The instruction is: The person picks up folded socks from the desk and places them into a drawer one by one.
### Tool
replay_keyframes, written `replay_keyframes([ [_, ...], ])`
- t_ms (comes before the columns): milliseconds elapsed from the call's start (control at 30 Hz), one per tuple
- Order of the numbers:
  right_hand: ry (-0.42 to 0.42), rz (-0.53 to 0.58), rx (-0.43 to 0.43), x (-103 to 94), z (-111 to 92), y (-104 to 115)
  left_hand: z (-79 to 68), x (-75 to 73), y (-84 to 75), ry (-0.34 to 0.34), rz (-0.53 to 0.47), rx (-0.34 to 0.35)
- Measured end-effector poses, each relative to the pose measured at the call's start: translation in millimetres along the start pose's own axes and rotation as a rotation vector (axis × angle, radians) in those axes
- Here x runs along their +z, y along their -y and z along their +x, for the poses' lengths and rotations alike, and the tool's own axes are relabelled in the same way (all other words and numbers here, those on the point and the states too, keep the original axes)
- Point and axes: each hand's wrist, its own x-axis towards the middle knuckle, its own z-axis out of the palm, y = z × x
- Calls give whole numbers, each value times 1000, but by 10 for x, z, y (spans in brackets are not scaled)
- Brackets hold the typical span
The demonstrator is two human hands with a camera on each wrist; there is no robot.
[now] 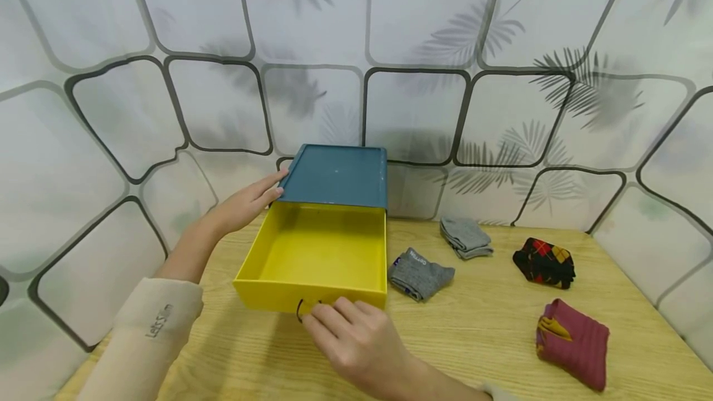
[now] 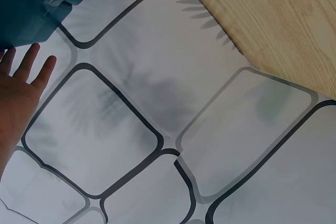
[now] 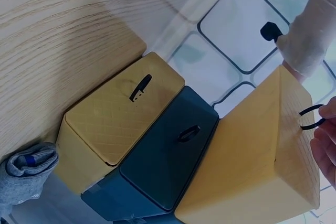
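A small drawer unit has a blue-teal top (image 1: 340,172), and its top yellow drawer (image 1: 267,294) is pulled far out, the inside floor showing. My right hand (image 1: 364,342) is at the drawer front, its fingers curled at the black loop handle (image 1: 299,310). In the right wrist view, the thumb and fingers (image 3: 328,153) pinch that loop (image 3: 311,109). My left hand (image 1: 242,208) rests with straight fingers against the unit's left side near the top edge. In the left wrist view, the fingertips of the left hand (image 2: 18,98) overlap the teal side (image 2: 31,24).
Lower down, the right wrist view shows a closed teal drawer (image 3: 157,166) and a closed yellow drawer (image 3: 100,124). Right of the unit lie folded socks: dark grey (image 1: 421,275), light grey (image 1: 465,237), black argyle (image 1: 543,265) and maroon (image 1: 579,345). A patterned curtain (image 1: 412,116) hangs behind the wooden table (image 1: 468,339).
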Motion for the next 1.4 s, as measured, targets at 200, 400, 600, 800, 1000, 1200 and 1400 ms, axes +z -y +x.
replay_keyframes([
  [200,4,-3,-1,-21,14,9,-7,-6,-3,3,-1,-11],
  [400,-7,-7,10,-28,36,18,-9,-2,-10,7,2,-8],
  [600,-7,-16,16,-32,30,27,-3,0,-10,10,-1,-4],
  [800,4,-20,6,-73,46,26,1,-1,-5,9,2,-2],
  [1000,-25,-3,-11,-208,131,-21,-4,-6,9,8,8,-12],
  [1200,-131,10,-11,-457,259,-254,-3,-7,19,2,10,-8],
  [1400,-137,11,252,-664,226,-742,14,-4,32,7,12,-17],
])
